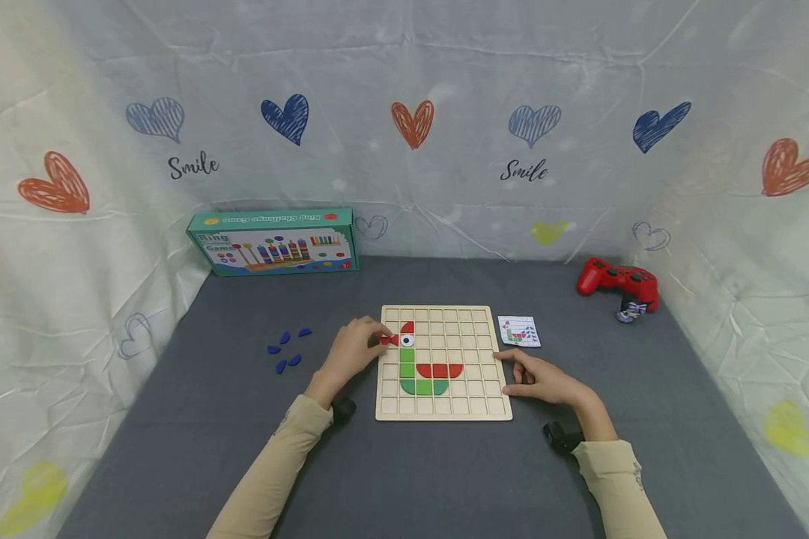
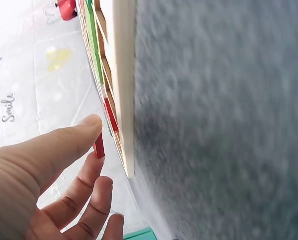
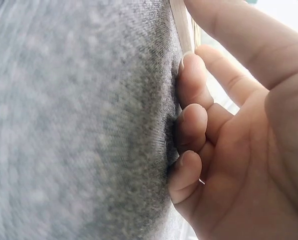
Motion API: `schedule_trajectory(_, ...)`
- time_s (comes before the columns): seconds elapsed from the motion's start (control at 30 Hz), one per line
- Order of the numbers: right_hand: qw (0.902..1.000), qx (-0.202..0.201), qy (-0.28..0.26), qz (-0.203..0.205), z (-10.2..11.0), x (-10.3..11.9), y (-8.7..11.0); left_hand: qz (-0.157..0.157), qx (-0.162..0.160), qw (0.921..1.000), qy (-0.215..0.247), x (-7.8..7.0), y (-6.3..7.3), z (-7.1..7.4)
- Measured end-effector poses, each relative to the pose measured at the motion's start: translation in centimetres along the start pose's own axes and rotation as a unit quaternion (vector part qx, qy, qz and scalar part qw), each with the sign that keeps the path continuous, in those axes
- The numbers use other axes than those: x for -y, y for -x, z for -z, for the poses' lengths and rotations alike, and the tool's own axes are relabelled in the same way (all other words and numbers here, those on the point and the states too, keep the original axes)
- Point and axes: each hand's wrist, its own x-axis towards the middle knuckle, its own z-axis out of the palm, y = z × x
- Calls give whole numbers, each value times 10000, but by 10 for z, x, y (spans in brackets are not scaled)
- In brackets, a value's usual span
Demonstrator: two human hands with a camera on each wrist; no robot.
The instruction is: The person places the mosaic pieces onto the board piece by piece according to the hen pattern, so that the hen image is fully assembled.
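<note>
At the left edge of a wooden grid board [image 1: 468,406], my left hand [image 1: 350,349] pinches a small red piece [image 2: 99,146] between thumb and fingertip. Beside it in the head view lies another red piece [image 1: 394,340], next to a white eye tile [image 1: 407,340]. A red quarter-round tile [image 1: 407,327] sits above the eye. Green tiles [image 1: 407,362] run down and along the bottom, with a red row [image 1: 440,370] above them. My right hand [image 1: 542,378] touches the board's right edge with index finger and thumb; its other fingers are curled against the cloth.
Several blue pieces [image 1: 285,337] lie left of the board. A small pattern card [image 1: 519,331] is at its upper right. Farther back stand a green game box [image 1: 276,243] on the left and a red game controller [image 1: 618,281] on the right, with a small dark object [image 1: 630,310] touching it.
</note>
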Motion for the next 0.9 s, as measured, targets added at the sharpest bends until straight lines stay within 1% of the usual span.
schedule_trajectory(0.2,10000,-4,-58,31,0,0,0,-226,98,9995,203,-8,4,-3)
schedule_trajectory(0.37,9999,-46,-126,82,0,1,0,-538,197,9980,271,-15,8,-6)
schedule_trajectory(0.47,9998,-94,-158,81,-1,1,1,-784,222,9964,215,-19,10,-7)
schedule_trajectory(0.6,9999,-119,-89,-16,-2,4,1,-1003,342,9943,103,-23,13,-9)
schedule_trajectory(0.7,9999,-94,-85,-82,-1,11,1,-1105,480,9927,-2,-25,16,-11)
schedule_trajectory(0.83,9997,-11,-183,-137,4,31,5,-1300,633,9894,-98,-27,18,-14)
schedule_trajectory(0.9,9997,22,-211,-142,7,40,7,-1434,688,9872,-51,-28,19,-16)
